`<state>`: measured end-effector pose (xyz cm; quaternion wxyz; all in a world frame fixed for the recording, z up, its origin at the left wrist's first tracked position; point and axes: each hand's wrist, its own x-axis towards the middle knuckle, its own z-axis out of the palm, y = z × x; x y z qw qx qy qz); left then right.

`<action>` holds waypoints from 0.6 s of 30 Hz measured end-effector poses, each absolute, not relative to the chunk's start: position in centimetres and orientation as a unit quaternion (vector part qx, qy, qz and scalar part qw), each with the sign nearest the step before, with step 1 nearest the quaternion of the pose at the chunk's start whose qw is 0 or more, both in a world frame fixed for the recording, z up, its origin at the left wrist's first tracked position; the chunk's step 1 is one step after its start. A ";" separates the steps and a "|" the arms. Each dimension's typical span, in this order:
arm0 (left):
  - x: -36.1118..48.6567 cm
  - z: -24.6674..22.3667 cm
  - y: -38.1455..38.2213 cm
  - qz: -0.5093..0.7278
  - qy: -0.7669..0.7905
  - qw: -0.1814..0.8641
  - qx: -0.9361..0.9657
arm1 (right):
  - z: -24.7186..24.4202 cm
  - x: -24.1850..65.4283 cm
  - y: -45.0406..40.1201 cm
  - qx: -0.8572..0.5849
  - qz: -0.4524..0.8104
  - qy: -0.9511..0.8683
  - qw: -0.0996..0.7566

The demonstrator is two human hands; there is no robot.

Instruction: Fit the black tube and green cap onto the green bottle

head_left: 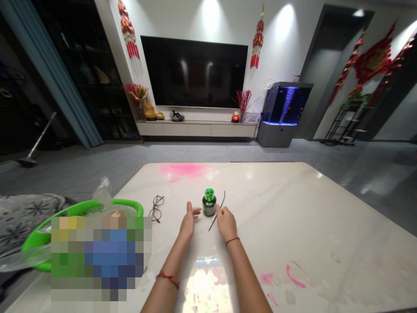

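Two bare hands hover over a white marble bench (260,195), both palms facing inward, with one green glass bottle (209,202) standing upright between them. The bottle has a single green cap and sits nearer the bench's far edge than the wrists do. The left hand (188,221) is open and empty, its fingers extended toward the bottle and stopping just beside it. The right hand (226,222) is loosely curled, with its fingertips (218,210) at one thin black strand (215,216) lying just to the right of the bottle. The hand may be touching the strand, but I cannot tell whether it holds it. Each wrist wears one red cord (232,240). Left of the hands lies one pair of wire-framed glasses (157,208), folded open on the bench. Beyond them, at the bench's near-left corner, sits one bright green plastic basket (81,213) with a crumpled clear plastic bag (103,194) at its rim, and a pixelated patch (97,256) hides whatever lies in front. Pink smears (295,277) mark the marble in several places. Farther off stand one wall-mounted television (194,71) and one lit fish tank (286,104).
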<state>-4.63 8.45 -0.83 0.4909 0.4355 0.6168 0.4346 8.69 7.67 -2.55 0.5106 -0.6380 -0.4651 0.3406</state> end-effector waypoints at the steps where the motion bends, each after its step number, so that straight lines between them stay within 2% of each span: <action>1: -4.7 -1.0 8.5 0.444 0.613 0.479 0.444 | -3.1 8.5 8.0 -0.645 0.302 -0.482 0.511; 4: -4.9 -1.0 8.4 0.446 0.565 0.524 0.455 | -4.3 7.9 8.8 -0.619 0.294 -0.507 0.523; 10: -4.9 -1.1 8.2 0.444 0.470 0.646 0.407 | -5.1 7.8 9.4 -0.539 0.414 -0.488 0.547; 18: -5.3 0.1 7.7 0.447 0.468 0.670 0.365 | -5.1 7.8 9.1 -0.517 0.454 -0.461 0.560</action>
